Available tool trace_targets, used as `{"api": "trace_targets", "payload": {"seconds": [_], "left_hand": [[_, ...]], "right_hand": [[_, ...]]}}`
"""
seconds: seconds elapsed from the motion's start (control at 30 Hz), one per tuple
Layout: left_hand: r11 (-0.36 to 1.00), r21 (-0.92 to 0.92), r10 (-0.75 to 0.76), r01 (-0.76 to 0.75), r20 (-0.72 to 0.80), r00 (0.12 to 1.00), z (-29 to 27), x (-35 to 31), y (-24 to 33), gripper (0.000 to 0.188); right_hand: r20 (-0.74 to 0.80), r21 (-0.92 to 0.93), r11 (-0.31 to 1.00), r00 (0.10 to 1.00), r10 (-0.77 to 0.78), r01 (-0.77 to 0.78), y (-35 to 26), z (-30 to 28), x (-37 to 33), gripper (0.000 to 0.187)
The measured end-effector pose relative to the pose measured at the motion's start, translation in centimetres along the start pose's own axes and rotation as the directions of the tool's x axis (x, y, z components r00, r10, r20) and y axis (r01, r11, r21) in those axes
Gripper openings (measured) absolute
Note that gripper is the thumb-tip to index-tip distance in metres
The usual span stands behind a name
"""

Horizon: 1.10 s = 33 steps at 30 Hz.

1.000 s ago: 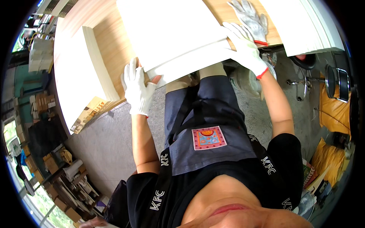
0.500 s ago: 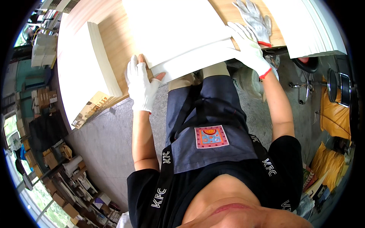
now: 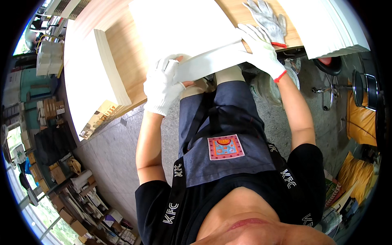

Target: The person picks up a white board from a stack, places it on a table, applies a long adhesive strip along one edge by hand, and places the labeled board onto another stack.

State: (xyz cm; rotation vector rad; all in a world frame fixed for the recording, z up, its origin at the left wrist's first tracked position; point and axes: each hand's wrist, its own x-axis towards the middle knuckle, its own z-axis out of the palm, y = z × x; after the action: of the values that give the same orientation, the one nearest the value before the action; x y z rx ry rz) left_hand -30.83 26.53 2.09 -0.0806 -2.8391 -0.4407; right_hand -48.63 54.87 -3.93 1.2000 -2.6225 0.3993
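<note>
Desk (image 3: pixel 126 53): wood-grain top across the upper part of the view, its front edge facing the person. Sheet (image 3: pixel 179 28): white, overexposed, flat on the desk between two white stacks; its near edge reaches the desk front. Left stack (image 3: pixel 85 77) at the desk's left, right stack (image 3: pixel 326 24) at the right; both show layered edges.

Arms: left forearm (image 3: pixel 150 141) runs nearly straight up the view, elbow bent at the side. Right forearm (image 3: pixel 298 108) slants inward from the elbow, reaching forward to the sheet's right near corner.

Strip (image 3: pixel 212 61): pale, narrow, along the sheet's near edge and jutting out over the person's knees. Cannot tell whether it is part of the sheet or separate.

Both hands are in white gloves. Left hand (image 3: pixel 161 85): curled and closed about the strip's left end, fingers on the far side, bare-tipped thumb (image 3: pixel 188 83) on the near side. Right hand (image 3: pixel 261 49): spread, fingers extended past the sheet's right near corner, thumb apart from them and touching the strip's right end; pressure cannot be told.

Spare glove (image 3: pixel 267 20): grey, red-cuffed, lying on the desk just beyond the right hand's fingers.
</note>
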Motion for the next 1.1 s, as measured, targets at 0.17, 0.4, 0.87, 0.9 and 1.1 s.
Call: {"api": "trace_targets", "payload": {"seconds": [0.17,0.4,0.87,0.9,1.1], "left_hand": [[1.0,0.027,-0.005,0.004,0.031,0.999,-0.4,0.1,0.3,0.064],[0.997,0.073,0.019,-0.023,0.052,0.998,-0.8,0.2,0.5,0.016],[0.849,-0.254,-0.357,0.464,0.373,0.856,-1.3,4.9,-4.7,0.023],[0.845,-0.259,-0.362,0.467,0.367,0.857,-1.2,4.9,-4.9,0.023],[0.768,-0.267,-0.47,0.582,0.383,0.796,-1.0,5.2,-4.3,0.016]], "right_hand": [[-0.002,-0.01,1.0,1.0,-0.005,0.005,0.2,0.2,-0.1,0.07],[-0.096,0.084,0.996,0.995,-0.011,0.019,0.6,0.2,0.1,0.064],[0.489,0.296,0.955,0.864,-0.118,-0.037,-1.5,-4.1,11.0,0.04],[0.459,0.297,0.954,0.881,-0.113,-0.032,-1.3,-3.5,10.8,0.037],[0.442,0.333,0.937,0.895,-0.057,-0.104,-0.2,-1.5,9.7,0.027]]}}
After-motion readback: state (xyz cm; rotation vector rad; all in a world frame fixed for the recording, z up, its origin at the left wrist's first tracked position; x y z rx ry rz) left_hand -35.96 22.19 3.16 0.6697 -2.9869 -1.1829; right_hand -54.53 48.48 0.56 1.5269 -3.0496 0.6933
